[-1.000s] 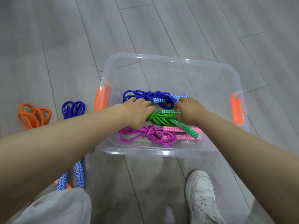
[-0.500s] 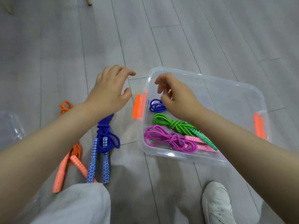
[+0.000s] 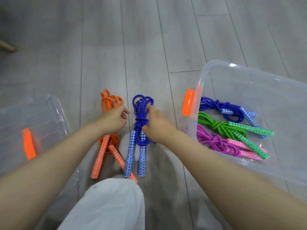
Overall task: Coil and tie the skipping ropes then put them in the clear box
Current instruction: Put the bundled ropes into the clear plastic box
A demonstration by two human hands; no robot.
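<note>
On the floor between my hands lies a coiled, knotted blue skipping rope [image 3: 140,113] with blue-white patterned handles. My right hand [image 3: 157,125] is at its right side, fingers curled against the knot. My left hand [image 3: 114,121] hovers loosely curled over a coiled orange skipping rope [image 3: 108,102] and holds nothing. The clear box [image 3: 249,83] with orange latches stands at the right. It holds a blue rope [image 3: 219,107], a green rope [image 3: 217,126] and a pink rope [image 3: 214,141], each tied.
A second clear container [image 3: 38,113] with an orange latch sits at the left edge. My knee in light trousers [image 3: 113,203] fills the bottom centre, just short of the rope handles. A wooden leg [image 3: 7,47] shows at far left on the grey plank floor.
Both hands have left the clear box and swung left to the ropes on the floor. The view has turned left, so the box now sits at the right.
</note>
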